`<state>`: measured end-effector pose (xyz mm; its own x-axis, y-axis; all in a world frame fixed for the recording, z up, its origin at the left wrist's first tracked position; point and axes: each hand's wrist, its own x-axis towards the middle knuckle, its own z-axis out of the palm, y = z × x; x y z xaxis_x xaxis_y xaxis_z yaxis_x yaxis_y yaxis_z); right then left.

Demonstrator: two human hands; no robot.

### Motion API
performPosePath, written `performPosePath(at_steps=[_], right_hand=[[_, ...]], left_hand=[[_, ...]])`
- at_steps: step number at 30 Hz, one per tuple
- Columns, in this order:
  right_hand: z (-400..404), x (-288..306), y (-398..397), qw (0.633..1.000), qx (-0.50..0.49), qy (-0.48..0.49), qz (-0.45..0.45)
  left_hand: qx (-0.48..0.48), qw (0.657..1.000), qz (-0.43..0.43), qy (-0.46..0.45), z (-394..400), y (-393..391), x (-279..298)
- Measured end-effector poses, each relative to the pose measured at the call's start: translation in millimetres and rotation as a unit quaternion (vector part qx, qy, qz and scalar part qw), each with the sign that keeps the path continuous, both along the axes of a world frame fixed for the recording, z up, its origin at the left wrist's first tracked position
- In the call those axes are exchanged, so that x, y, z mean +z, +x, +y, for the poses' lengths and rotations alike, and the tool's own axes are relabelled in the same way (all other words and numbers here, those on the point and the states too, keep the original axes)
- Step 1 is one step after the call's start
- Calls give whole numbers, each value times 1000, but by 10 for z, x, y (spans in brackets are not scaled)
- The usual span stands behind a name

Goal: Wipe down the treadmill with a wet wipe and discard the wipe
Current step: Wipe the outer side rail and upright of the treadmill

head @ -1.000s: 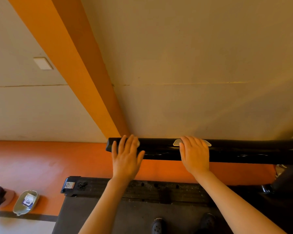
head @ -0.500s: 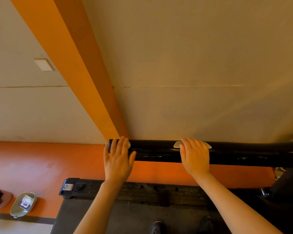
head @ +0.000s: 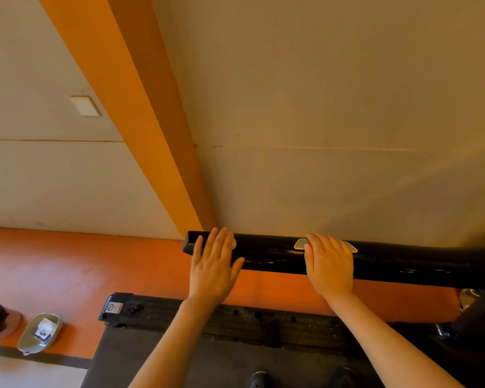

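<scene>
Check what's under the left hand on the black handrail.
A sliver of white wet wipe peeks from under the flat left hand on the glossy black handrail; the rest is covered.

White sticker [head: 114,307] with round prohibition sign on treadmill [head: 179,357] corner; its text unreadable.

Two hands [head: 212,271]; two shoes [head: 259,380]; one dish [head: 28,341]

I'm looking at what seems a home or small gym room: a treadmill [head: 235,357] against a cream wall [head: 319,107], orange floor [head: 67,270].
</scene>
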<state>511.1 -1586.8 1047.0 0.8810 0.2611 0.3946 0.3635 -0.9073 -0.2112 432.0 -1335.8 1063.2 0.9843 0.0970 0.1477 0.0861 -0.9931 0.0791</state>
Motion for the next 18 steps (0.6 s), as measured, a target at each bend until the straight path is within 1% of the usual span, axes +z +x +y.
performPosePath(at_steps=[4, 7, 9, 15, 18], right_hand=[[8, 15, -7, 1000, -1, 0, 0], [7, 16, -8, 1000, -3, -1, 0], [11, 21, -8, 1000, -4, -1, 4], [14, 49, -15, 1000, -7, -6, 10], [6, 52, -24, 1000, -6, -15, 23]], left_hand=[[94, 995, -12, -30, 462, 20, 20], [96, 995, 0, -42, 400, 92, 32], [62, 997, -5, -46, 175, 121, 38], [-91, 995, 0, -50, -739, 242, 3], [-122, 992, -12, -21, -736, 248, -20]])
